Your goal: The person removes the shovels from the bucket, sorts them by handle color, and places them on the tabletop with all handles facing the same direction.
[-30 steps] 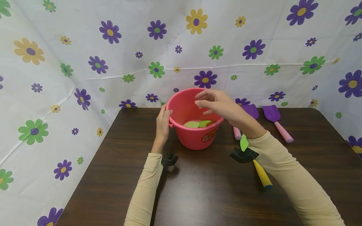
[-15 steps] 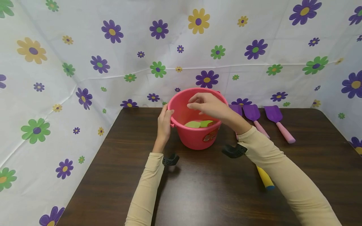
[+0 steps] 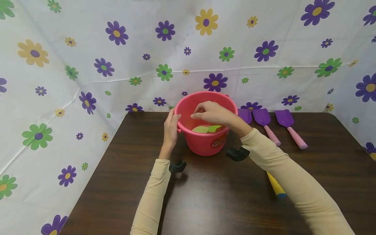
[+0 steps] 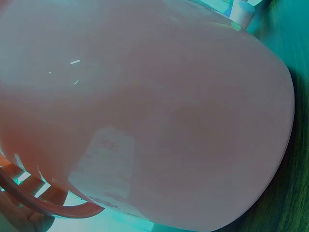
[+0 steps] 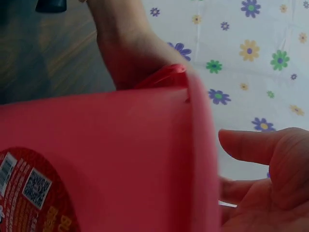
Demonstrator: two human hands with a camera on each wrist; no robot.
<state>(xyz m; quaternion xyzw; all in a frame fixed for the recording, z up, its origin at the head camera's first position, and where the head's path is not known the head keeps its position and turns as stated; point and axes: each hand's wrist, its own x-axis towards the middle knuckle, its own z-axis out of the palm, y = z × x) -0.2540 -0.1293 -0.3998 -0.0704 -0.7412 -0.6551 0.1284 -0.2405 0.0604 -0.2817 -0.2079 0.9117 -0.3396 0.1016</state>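
A pink bucket stands upright near the far edge of the table, a pale green piece and a brighter green one lying inside. My left hand grips its left side, thumb over the rim. Over the mouth hovers my right hand, fingers loosely bent and nothing visible between them. In the right wrist view the right thumb and fingers show past the rim, and the left hand is behind the bucket. The bucket's wall fills most of the left wrist view.
Purple spatula-like shovels with pink handles lie to the right, including one at the far right, one beside it and one partly behind the bucket. A yellow handle sticks out below the right sleeve. A flowered cloth hangs behind the table.
My right hand has moved left and slightly down over the bucket's mouth, its fingers drawing closer together. The left hand stays on the rim. More of the shovels now shows.
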